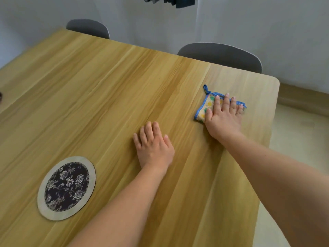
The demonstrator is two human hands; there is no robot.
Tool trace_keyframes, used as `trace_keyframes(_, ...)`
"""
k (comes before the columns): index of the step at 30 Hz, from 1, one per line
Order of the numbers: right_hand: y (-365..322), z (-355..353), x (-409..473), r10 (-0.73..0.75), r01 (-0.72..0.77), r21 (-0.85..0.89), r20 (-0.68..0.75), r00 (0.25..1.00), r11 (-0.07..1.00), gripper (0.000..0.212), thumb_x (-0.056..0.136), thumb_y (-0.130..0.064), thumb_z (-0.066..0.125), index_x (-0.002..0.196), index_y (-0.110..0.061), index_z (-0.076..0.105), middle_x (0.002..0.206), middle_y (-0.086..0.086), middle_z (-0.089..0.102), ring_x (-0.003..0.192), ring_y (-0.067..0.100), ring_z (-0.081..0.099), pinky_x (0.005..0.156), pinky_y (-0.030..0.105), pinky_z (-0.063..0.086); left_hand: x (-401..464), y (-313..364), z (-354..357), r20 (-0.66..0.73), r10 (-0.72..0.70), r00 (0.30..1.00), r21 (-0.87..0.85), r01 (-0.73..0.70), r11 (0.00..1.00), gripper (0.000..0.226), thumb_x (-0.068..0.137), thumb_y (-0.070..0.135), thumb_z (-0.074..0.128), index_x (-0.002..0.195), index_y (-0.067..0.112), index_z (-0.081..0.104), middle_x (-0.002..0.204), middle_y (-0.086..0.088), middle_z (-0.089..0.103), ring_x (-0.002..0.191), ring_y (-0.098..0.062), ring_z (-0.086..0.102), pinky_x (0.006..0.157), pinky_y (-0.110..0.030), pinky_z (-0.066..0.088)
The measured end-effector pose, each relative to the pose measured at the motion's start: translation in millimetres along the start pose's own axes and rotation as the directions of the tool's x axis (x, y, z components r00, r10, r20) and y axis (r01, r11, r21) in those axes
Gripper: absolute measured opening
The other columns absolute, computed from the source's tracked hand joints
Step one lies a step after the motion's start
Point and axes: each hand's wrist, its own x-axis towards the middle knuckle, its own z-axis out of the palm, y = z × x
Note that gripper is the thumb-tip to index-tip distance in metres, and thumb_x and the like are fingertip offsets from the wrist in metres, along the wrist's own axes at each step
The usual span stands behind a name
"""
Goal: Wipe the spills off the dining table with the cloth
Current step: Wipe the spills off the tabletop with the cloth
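Round placemat (66, 188), dark floral centre with pale border: flat on the table, nearer than and to the left of the left hand. Left hand (154, 146): palm down, fingers straight and close together, resting on the dining table (89, 97), holding nothing. Right hand (223, 118): farther out, well apart from the left, fingers spread flat, pressing on the cloth. Cloth (207, 106): folded, yellow with blue edging and hanging loop, under the right fingers near the table's far right corner. Two grey chairs (220, 55) beyond the far edge.
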Motion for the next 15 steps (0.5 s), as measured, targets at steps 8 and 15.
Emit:
trace_keyframes(8, -48.8, 15.8, -55.0, -0.090, 0.090, -0.007, 0.010, 0.996, 0.996, 0.062, 0.098, -0.046, 0.011, 0.153, -0.021, 0.001, 0.160, 0.007, -0.012, 0.146, 0.025, -0.016, 0.117, 0.045, -0.012, -53.3, -67.0, -7.8, 0.115, 0.127, 0.985, 0.086, -0.137, 0.987, 0.062, 0.099, 0.044, 0.011, 0.152, 0.020, -0.010, 0.161, -0.002, -0.009, 0.148, -0.022, -0.009, 0.118, -0.046, -0.007)
trace_keyframes(15, -80.8, 33.4, -141.2, -0.169, 0.168, 0.022, 0.028, 0.985, 0.986, 0.062, 0.098, -0.047, 0.014, 0.153, -0.022, 0.003, 0.160, 0.006, -0.011, 0.146, 0.023, -0.017, 0.116, 0.043, -0.016, -77.9, -102.8, -5.5, 0.129, 0.242, 0.962, 0.049, -0.250, 0.967, 0.065, 0.094, 0.046, 0.014, 0.153, 0.017, 0.016, 0.160, -0.005, 0.017, 0.147, -0.027, 0.017, 0.116, -0.046, 0.007)
